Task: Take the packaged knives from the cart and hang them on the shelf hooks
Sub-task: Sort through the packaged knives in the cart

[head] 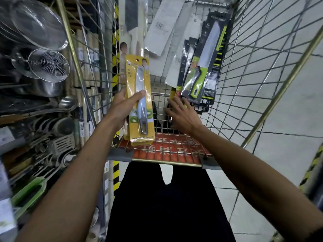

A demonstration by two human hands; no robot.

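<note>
My left hand (125,109) grips a small stack of yellow packaged knives (139,81), held upright over the near left corner of the wire cart (244,70). My right hand (181,114) reaches into the cart with fingers spread, touching the lower edge of a yellow package (172,95) beside black packages holding green-handled knives (202,67). White packaged knives (164,27) lean against the cart's far wall. A tall white package with a dark blade (130,23) stands at the far left.
A shelf on the left holds wire skimmers (50,64), steel strainers (35,25), ladles and spatulas (59,145). The cart's red handle bar (167,154) is right in front of me. Grey floor tiles lie to the right.
</note>
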